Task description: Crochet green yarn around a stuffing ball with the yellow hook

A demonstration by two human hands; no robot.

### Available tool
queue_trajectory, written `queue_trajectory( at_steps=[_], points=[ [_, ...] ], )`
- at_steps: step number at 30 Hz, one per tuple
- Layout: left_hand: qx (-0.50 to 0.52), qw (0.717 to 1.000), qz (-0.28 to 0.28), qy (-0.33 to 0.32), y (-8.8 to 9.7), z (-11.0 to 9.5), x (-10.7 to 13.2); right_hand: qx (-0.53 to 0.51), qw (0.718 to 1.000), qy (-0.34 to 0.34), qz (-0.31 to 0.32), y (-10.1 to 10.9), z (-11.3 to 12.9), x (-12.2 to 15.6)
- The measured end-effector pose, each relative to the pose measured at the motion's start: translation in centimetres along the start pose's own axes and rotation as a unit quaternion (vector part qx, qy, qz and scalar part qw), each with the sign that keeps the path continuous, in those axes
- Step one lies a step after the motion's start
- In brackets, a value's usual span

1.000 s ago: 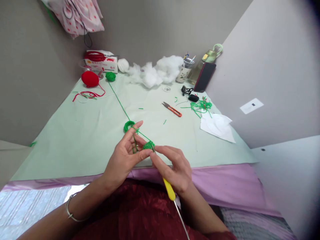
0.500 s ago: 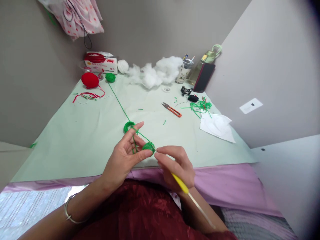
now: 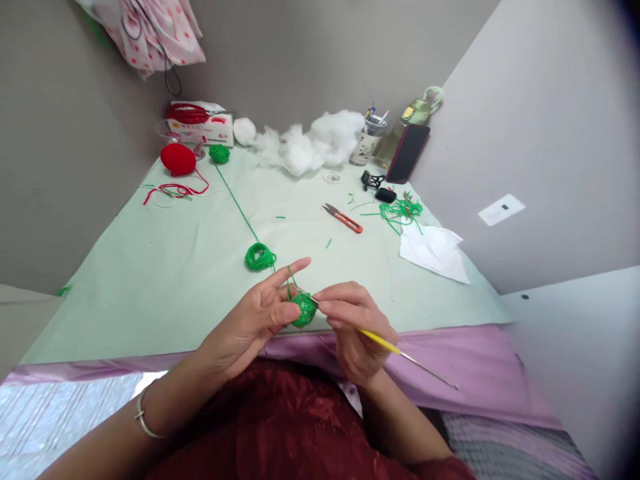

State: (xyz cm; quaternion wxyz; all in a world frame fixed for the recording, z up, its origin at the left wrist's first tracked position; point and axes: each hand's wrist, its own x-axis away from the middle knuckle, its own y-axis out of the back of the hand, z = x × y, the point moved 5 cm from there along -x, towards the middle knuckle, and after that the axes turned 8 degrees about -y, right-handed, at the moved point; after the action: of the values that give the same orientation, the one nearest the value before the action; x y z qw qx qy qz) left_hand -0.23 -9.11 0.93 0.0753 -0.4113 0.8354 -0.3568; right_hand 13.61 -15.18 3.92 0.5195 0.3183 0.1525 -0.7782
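**Pale green table, with a green crochet piece held at its near edge**

Grey walls close in a corner desk covered by a pale green sheet [image 3: 150,280], with a purple cloth [image 3: 450,360] along its near edge. Just above that edge, close to the body, the 2 hands meet around a small green crochet piece [image 3: 303,310].

The left hand [image 3: 255,320] pinches the piece between thumb and middle fingers. Its index finger is stretched out, and a green strand [image 3: 240,207] runs over it. A silver bracelet [image 3: 143,417] sits on that wrist. The right hand [image 3: 350,320] is closed on a crochet hook [image 3: 385,343] with a yellow handle. Its fingertips are touching the piece, and the hook's metal tail points out to the right. The hook's tip is hidden at the piece.

The strand leads back across the sheet, past a loose green coil [image 3: 260,257] lying just beyond the left hand, to a small green ball [image 3: 219,153] at the far side. Beside that ball lie a red ball [image 3: 178,159] with loose red strands [image 3: 173,192], a white ball [image 3: 245,131] and a box [image 3: 203,127].

White stuffing [image 3: 310,143] is heaped along the back wall, near a cup of pens [image 3: 367,143], a bottle [image 3: 410,123] and a dark phone [image 3: 407,153]. Orange-handled snips [image 3: 344,218] lie mid-table, well apart from the hands. To their right are green scraps [image 3: 400,212] and a white tissue [image 3: 435,252]. A pink spotted cloth [image 3: 150,33] hangs at the upper left.
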Motion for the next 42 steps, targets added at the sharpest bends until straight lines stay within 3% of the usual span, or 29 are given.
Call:
queue_trajectory(
  at_steps=[6, 11, 18, 22, 32, 42],
  points=[
    [-0.042, 0.998, -0.013, -0.036, 0.4, -0.8, 0.0, -0.029, 0.998, -0.039, 0.025, 0.7, 0.0, 0.2],
    [-0.094, 0.992, -0.047, -0.069, 1.0, -1.3, -0.2, -0.048, 0.996, -0.073, -0.013, 1.5, -0.5, 0.1],
    [-0.114, 0.992, -0.022, -0.051, 0.7, -1.1, -0.1, -0.159, 0.973, -0.164, -0.017, 1.4, -1.5, -0.5],
    [-0.134, 0.99, -0.01, -0.049, 0.6, -0.9, 0.0, -0.16, 0.969, -0.184, -0.046, 1.5, -1.7, -0.6],
    [-0.113, 0.992, -0.015, -0.045, 0.7, -0.7, 0.0, -0.155, 0.974, -0.163, -0.014, 1.0, -0.9, -0.7],
    [-0.121, 0.99, -0.013, -0.07, 0.7, -1.0, 0.2, -0.068, 0.989, -0.127, -0.014, 1.0, -0.2, -1.0]
  ],
)
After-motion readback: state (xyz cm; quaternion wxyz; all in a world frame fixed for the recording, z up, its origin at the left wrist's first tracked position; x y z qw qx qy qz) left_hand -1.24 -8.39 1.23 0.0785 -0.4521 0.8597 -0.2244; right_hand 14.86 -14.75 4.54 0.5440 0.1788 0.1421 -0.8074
